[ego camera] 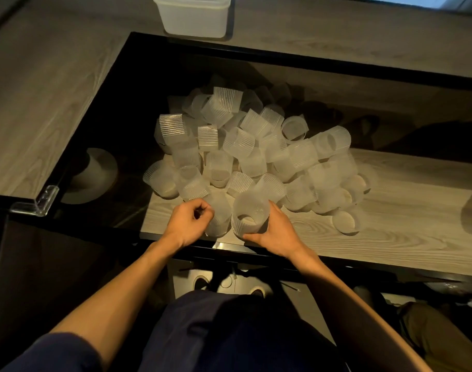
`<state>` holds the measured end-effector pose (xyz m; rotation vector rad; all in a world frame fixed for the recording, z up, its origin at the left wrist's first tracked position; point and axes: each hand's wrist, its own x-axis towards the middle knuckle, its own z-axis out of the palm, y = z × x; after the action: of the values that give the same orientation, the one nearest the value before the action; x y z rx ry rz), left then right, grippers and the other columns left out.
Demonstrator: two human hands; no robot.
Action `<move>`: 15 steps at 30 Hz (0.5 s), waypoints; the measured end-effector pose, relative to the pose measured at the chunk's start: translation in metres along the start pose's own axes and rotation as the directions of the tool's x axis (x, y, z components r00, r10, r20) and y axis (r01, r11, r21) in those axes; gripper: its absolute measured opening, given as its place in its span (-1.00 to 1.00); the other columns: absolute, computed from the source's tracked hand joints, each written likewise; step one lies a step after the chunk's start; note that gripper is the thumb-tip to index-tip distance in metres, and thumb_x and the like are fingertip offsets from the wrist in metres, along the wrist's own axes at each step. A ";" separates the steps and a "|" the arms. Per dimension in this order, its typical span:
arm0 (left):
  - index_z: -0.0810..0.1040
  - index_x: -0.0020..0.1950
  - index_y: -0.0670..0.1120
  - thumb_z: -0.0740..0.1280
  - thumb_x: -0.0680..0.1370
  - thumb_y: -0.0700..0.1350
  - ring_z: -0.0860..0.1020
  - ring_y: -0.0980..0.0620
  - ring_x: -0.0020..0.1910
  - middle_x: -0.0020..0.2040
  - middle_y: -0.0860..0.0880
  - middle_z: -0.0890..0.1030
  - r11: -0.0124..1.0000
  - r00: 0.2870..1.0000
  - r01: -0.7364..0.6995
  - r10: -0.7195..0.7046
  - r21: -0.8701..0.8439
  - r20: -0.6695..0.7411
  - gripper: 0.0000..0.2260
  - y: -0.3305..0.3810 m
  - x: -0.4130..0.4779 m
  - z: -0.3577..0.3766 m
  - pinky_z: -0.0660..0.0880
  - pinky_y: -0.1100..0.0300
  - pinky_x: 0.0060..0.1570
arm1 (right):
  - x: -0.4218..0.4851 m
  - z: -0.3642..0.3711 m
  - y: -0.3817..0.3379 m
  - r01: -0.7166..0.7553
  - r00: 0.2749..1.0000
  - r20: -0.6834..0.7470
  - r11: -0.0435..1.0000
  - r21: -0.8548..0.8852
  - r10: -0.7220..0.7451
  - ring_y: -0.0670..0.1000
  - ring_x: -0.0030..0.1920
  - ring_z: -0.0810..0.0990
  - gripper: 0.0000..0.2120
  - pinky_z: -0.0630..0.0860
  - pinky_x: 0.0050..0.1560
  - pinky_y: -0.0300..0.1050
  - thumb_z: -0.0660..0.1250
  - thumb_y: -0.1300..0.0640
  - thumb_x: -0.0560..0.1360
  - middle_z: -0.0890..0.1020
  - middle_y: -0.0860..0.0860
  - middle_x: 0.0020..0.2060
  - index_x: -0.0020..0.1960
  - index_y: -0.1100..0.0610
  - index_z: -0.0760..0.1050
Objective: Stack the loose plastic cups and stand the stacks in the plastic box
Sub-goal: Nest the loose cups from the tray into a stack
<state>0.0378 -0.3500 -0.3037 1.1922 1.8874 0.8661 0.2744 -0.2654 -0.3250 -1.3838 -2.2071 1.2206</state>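
Observation:
A heap of several translucent ribbed plastic cups (pixel 256 149) lies on the dark glass table top. My right hand (pixel 275 233) grips one cup (pixel 249 213) at the heap's near edge, thumb in front and fingers behind. My left hand (pixel 190 222) has its fingers curled against a second cup (pixel 219 214) beside it. Whether it holds that cup I cannot tell. The white plastic box (pixel 194 18) stands empty-looking at the far edge, well beyond the heap.
The table has a black frame (pixel 310 59) and a clear corner guard (pixel 41 202) at its near left. A single cup (pixel 346 222) lies apart at the right. A round white base (pixel 95 175) shows through the glass at the left. My legs are below the near edge.

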 end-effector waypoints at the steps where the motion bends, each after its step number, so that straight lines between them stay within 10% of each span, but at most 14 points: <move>1: 0.64 -0.11 -0.02 0.39 0.59 -0.16 0.63 0.11 -0.15 -0.16 0.02 0.68 1.000 1.000 -0.005 0.005 -0.011 -0.013 -0.90 0.002 0.000 -0.001 0.57 0.30 -0.12 | 0.000 0.000 0.000 0.002 1.000 -0.002 1.000 0.004 -0.002 -0.20 0.25 0.47 -0.15 0.37 0.16 -0.40 0.68 -0.13 0.25 0.51 -0.13 0.30 0.44 -0.01 0.39; 15: 0.58 -0.21 0.01 0.38 0.58 -0.20 0.53 0.20 -0.30 -0.28 0.00 0.61 0.992 0.975 -0.028 0.000 -0.124 -0.223 -0.81 0.028 -0.004 -0.001 0.52 0.23 -0.20 | -0.002 -0.001 -0.001 0.022 1.000 -0.017 1.000 0.006 -0.022 -0.14 0.28 0.47 -0.14 0.43 0.27 -0.22 0.68 -0.06 0.27 0.51 -0.09 0.32 0.46 0.01 0.37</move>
<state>0.0502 -0.3443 -0.2788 1.0690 1.9685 1.1504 0.2756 -0.2671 -0.3235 -1.3594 -2.1991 1.2030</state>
